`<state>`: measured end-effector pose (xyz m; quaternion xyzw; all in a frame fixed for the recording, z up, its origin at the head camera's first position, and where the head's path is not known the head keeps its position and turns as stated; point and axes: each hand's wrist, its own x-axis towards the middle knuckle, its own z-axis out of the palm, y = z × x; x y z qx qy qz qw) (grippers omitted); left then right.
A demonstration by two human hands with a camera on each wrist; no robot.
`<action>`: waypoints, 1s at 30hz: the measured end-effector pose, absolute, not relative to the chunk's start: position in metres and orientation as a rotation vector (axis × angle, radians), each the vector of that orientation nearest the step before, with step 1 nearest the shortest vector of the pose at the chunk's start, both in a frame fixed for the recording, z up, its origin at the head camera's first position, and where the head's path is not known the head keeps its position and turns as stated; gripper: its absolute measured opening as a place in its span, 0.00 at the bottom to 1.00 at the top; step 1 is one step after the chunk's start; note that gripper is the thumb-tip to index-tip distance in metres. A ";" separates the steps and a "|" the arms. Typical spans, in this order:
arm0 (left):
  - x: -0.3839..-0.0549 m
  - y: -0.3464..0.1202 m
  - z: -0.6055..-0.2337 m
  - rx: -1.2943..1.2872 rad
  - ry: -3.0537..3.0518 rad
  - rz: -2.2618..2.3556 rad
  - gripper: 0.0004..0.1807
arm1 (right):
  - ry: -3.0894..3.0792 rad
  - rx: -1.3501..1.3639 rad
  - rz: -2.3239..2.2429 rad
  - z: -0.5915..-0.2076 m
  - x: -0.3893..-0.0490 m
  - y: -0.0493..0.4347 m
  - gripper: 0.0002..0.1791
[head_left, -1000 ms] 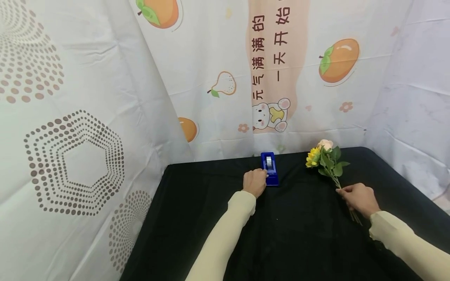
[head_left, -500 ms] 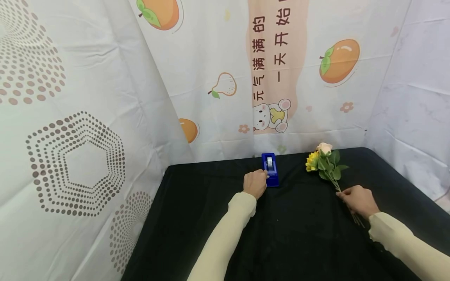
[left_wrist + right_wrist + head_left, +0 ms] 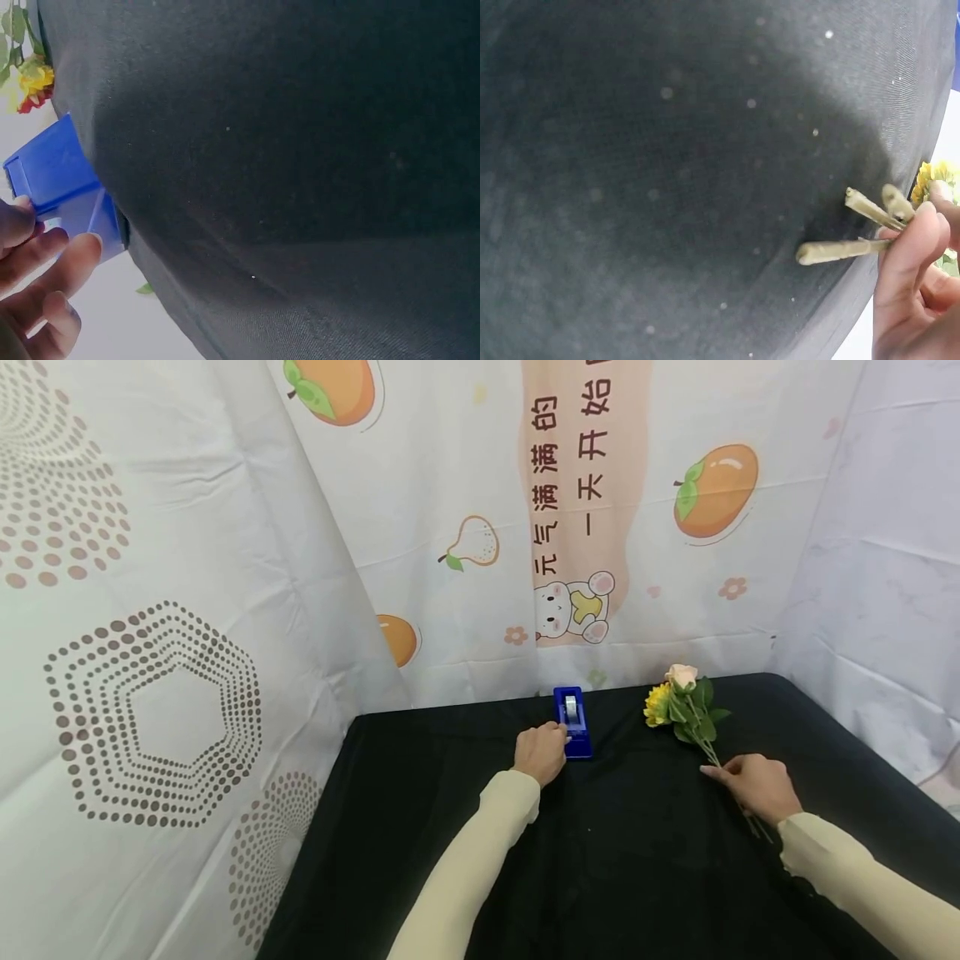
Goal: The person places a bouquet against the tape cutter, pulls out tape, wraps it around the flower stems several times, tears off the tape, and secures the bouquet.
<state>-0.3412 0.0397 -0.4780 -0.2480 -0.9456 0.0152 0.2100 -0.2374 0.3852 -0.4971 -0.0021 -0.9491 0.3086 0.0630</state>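
Note:
A blue tape dispenser (image 3: 576, 745) stands near the far edge of the black-covered table, a clear roll of tape (image 3: 572, 708) in it. My left hand (image 3: 540, 752) holds the dispenser by its near left side; the left wrist view shows the thumb and fingers on its blue body (image 3: 56, 165). To the right, my right hand (image 3: 761, 787) pinches a small bunch of artificial flowers by the stems. The bunch has a yellow flower (image 3: 657, 705), a pale pink rose (image 3: 681, 675) and green leaves. Cut stem ends (image 3: 840, 251) stick out from the fingers in the right wrist view.
The black cloth (image 3: 637, 877) covers the table. Behind it hangs a white curtain (image 3: 450, 593) printed with fruit and writing, and a dotted curtain (image 3: 180, 710) closes the left side. A pale curtain (image 3: 885, 610) hangs at the right.
The flower heads have swung slightly left and my right hand has shifted a little the same way. The left hand stays on the tape dispenser, and the head view has turned slightly.

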 end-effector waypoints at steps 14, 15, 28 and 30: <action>-0.334 0.008 -0.468 -0.818 -2.586 0.028 0.23 | -2.595 0.045 0.743 -0.487 -0.249 0.378 0.21; -0.334 0.004 -0.467 -0.847 -2.579 0.016 0.23 | -2.587 0.075 0.736 -0.485 -0.251 0.377 0.20; -0.313 -0.066 -0.479 -1.193 -2.526 -0.005 0.34 | -2.622 0.451 0.690 -0.464 -0.258 0.345 0.29; -0.306 -0.078 -0.483 -1.211 -2.553 -0.013 0.36 | -2.640 0.529 0.644 -0.464 -0.256 0.341 0.35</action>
